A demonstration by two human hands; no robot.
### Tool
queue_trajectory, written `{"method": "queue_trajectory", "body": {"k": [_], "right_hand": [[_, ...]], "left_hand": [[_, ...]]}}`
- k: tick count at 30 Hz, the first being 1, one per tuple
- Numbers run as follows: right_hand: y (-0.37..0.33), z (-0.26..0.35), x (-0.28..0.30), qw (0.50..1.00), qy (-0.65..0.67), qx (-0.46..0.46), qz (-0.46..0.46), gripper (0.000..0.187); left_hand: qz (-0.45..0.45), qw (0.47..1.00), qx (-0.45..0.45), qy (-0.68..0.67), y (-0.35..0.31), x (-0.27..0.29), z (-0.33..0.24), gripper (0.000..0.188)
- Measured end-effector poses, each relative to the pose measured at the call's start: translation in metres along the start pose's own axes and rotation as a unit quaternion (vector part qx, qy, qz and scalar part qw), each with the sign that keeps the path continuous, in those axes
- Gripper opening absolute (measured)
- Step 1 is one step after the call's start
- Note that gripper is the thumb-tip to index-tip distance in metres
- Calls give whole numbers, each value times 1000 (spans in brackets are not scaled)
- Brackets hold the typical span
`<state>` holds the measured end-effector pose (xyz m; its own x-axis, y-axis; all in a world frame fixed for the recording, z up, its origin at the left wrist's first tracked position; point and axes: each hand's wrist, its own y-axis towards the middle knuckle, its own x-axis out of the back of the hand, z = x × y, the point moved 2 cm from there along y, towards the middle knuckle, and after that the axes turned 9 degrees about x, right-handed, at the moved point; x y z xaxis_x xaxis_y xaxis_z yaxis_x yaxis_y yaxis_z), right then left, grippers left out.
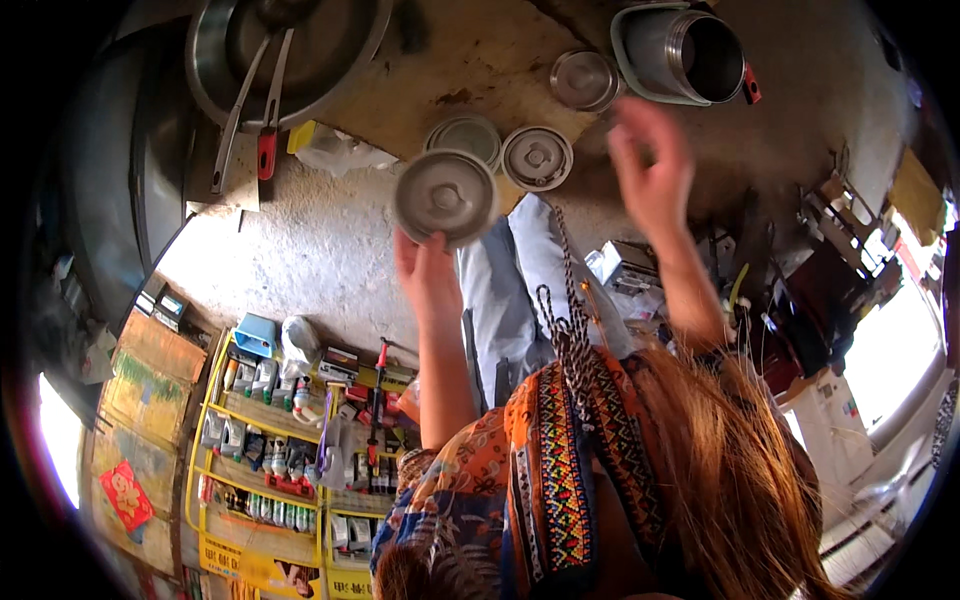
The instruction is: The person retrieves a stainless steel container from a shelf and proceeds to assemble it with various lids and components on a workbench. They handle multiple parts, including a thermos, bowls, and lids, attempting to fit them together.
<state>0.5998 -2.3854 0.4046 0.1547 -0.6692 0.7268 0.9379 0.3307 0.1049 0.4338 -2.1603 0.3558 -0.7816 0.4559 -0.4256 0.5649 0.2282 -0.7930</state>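
Observation:
My left hand (425, 265) grips a round grey metal lid (446, 196) by its near edge, the knob-like centre facing up. Just beyond it on the ground lie another round lid (538, 158) and a pale round disc (467, 136), partly covered by the held lid. My right hand (650, 165) is in the air, blurred by motion, with a gap between thumb and fingers and nothing seen in it. Nearest to it are a shiny round metal lid (585, 80) and a metal canister (700, 58) on its side, its dark threaded mouth showing.
At the far left stands a large metal basin (205, 75) with long-handled utensils (268, 130) across its rim. A clear plastic bag (345, 152) lies beside it. Yellow shelves (215, 400) of bottles and boxes are at the left; clutter (630, 270) is at the right.

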Motion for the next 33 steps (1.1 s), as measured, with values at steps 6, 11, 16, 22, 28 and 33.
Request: {"method": "queue_trajectory", "body": {"k": [6,11,16,22,28,33], "right_hand": [[-89,44,-66,947,180,-186,189,34],[-134,45,-88,893,290,-290,184,31],[-133,54,-70,968,16,-40,246,29],[-135,41,-66,962,157,-117,190,16],[-131,-7,-69,983,-2,-150,106,14],[-106,-45,-84,986,-153,14,64,9]], "left_hand": [[67,987,95,112,-42,27,46,51],[30,945,228,-233,-44,35,75,72],[137,912,201,-331,-43,25,79,80],[181,889,207,-366,-50,40,80,78],[179,893,161,-379,-66,85,81,80],[141,894,133,-403,-83,121,81,79]]}}
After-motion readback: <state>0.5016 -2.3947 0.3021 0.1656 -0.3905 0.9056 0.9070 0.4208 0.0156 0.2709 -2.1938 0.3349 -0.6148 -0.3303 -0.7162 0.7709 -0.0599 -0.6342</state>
